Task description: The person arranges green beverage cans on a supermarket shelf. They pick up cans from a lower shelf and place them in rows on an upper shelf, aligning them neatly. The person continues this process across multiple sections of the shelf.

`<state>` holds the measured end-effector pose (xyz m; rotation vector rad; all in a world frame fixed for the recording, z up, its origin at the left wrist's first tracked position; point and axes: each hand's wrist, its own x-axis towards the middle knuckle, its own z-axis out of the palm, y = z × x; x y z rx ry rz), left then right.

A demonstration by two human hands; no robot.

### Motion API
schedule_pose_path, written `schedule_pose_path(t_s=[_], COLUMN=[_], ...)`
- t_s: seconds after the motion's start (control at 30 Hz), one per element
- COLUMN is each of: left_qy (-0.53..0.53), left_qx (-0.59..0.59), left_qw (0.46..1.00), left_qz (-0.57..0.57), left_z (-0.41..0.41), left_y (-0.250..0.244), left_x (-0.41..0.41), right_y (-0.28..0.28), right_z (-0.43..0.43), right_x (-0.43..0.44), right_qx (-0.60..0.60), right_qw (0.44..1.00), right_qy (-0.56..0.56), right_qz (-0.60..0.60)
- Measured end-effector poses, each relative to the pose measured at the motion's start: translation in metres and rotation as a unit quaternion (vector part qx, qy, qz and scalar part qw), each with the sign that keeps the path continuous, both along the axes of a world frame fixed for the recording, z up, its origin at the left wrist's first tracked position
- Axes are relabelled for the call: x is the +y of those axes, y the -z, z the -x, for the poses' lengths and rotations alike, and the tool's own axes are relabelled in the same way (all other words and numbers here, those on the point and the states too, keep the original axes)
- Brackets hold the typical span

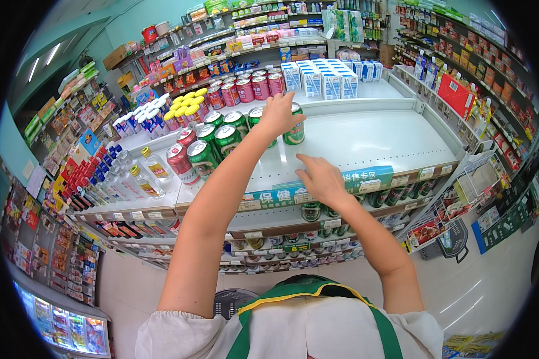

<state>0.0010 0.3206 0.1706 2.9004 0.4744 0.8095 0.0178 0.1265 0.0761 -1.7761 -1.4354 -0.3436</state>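
My left hand (276, 114) reaches over the top shelf with its thumb in front of a green beer can (294, 133) and its fingers around the can's far side. That can stands upright on the white shelf (359, 130) and is partly hidden by the hand. Left of it, several more green cans (227, 137) stand in rows, some behind my left forearm. Two red-and-white cans (182, 161) are beside them. My right hand (321, 179) hovers over the shelf's front edge, fingers apart and holding nothing, in front of a blue-green printed strip (368, 178).
Behind a raised ledge stand pink-red cans (230, 94) and blue-white cartons (340, 85). Clear bottles with yellow caps (146, 181) are at left. Lower shelves hold more cans (311, 211). A wire rack (469, 184) stands right; a dark basket (449, 242) is on the floor.
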Motion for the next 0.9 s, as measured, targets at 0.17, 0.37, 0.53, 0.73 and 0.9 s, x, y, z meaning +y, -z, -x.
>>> schedule_pose_path(t_s=[0.17, 0.37, 0.53, 0.73, 0.9], left_qy=[-0.010, -0.031, 0.034, 0.118, 0.163], left_qx=[0.114, 0.093, -0.010, -0.139, -0.174], left_qw=[0.993, 0.995, 0.998, 0.980, 0.967], left_qz=[0.013, 0.005, -0.050, -0.079, -0.092], left_z=[-0.038, -0.017, 0.013, 0.073, 0.143], left_y=[0.016, 0.010, 0.019, -0.003, -0.008], left_x=[0.018, 0.002, -0.025, -0.076, -0.123], right_y=[-0.007, -0.001, 0.003, 0.001, -0.010], right_z=[0.003, -0.001, -0.007, -0.005, 0.034], right_x=[0.000, 0.006, 0.010, 0.006, -0.026], right_qx=[-0.006, 0.019, 0.077, 0.172, 0.051], right_qw=[0.997, 0.999, 0.996, 0.976, 0.976], right_qy=[0.031, 0.031, 0.045, -0.012, -0.068], right_qz=[0.073, 0.029, -0.032, -0.130, -0.203])
